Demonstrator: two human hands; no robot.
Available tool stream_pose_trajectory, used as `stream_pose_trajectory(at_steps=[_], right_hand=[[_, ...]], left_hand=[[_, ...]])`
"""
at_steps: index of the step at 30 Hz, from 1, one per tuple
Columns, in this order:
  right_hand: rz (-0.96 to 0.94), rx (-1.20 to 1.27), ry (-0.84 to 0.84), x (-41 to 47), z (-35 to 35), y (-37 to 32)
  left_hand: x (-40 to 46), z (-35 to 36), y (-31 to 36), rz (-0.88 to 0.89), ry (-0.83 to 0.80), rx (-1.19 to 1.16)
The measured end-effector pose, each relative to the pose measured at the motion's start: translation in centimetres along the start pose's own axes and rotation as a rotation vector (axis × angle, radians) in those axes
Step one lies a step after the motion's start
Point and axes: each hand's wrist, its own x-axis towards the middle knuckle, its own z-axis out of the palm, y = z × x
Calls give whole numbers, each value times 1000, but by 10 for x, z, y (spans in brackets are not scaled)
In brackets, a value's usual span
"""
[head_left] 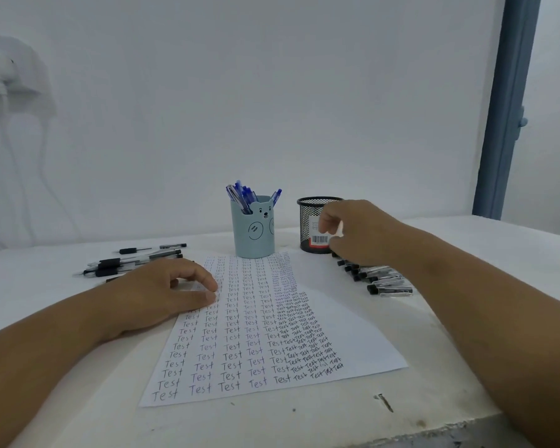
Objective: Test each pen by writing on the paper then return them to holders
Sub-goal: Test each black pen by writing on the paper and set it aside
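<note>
A white paper (353, 334) filled with columns of the word "Test" lies in the middle of the table. My left hand (172, 294) rests on its left edge, fingertips touching the sheet and holding nothing. Behind the paper stands a light blue bear holder (254, 236) with several blue pens (240, 194). To its right is a black mesh holder (307, 221). In front of the mesh holder hovers my right hand (356, 234), fingers curled; a small pale spot shows between thumb and fingers, and I cannot tell whether it is held. Several black pens (133, 265) lie at the left.
A row of short clear pieces with black ends (383, 281), like pen caps, lies right of the paper under my right hand. A dark chip (384, 401) marks the table near its front edge. A white wall stands behind, and a blue door frame (505, 124) at the right.
</note>
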Motion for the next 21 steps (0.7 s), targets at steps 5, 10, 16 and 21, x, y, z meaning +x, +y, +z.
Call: stream_pose_trajectory(at_steps=[5,10,16,21], right_hand=[[-293,-104,-128,-9,26,-42],[-422,-65,-206,-19,46,-74],[-407,-12,-260,-20,58,-73],[-406,20,-270,-18,60,-71]], left_hand=[[0,0,1,4,9,-12],[2,-3,-6,37,179,-48],[14,-20,-28,19,390,44],[17,-32,-45,-186,407,250]])
